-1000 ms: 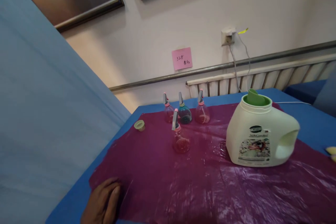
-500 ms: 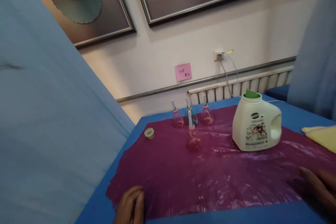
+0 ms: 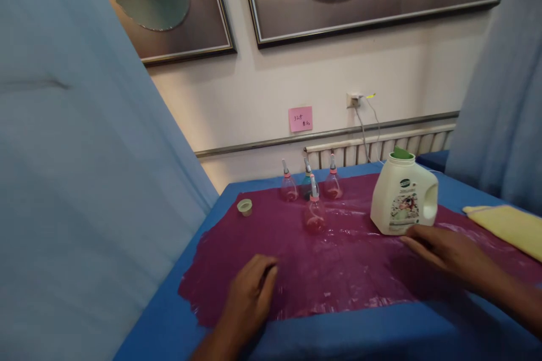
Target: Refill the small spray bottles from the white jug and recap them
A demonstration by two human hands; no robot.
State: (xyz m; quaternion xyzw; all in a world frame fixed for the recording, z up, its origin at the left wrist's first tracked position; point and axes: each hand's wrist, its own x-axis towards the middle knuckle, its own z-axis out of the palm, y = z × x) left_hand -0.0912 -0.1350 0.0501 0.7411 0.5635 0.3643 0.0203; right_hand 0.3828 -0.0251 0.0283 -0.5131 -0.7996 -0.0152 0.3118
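Observation:
My left hand (image 3: 252, 293) hovers over the front of a purple plastic sheet (image 3: 237, 254), its fingers loosely bent, the thumb a little apart, and nothing visible in it. On the right, my right hand (image 3: 444, 248) is just in front of a cream jug (image 3: 383, 208) with a handle and a green piece in its mouth. Its thumb stands off the bent fingers, which look empty; whether they touch the jug I cannot tell. Between and beyond the hands stands a clear squeeze bottle (image 3: 315, 217) with pink liquid and a grey nozzle.
Behind it are two more pink-liquid bottles (image 3: 289, 187) (image 3: 333, 185) and a teal one (image 3: 306, 185). A small pale cup-shaped cap (image 3: 244, 207) lies at left, a yellow cloth (image 3: 506, 225) at right. Blue curtains (image 3: 105, 180) flank the blue-covered table (image 3: 339, 333).
Both hands have come forward over the sheet; the right one has moved left to the front of the jug. The camera view has shifted slightly.

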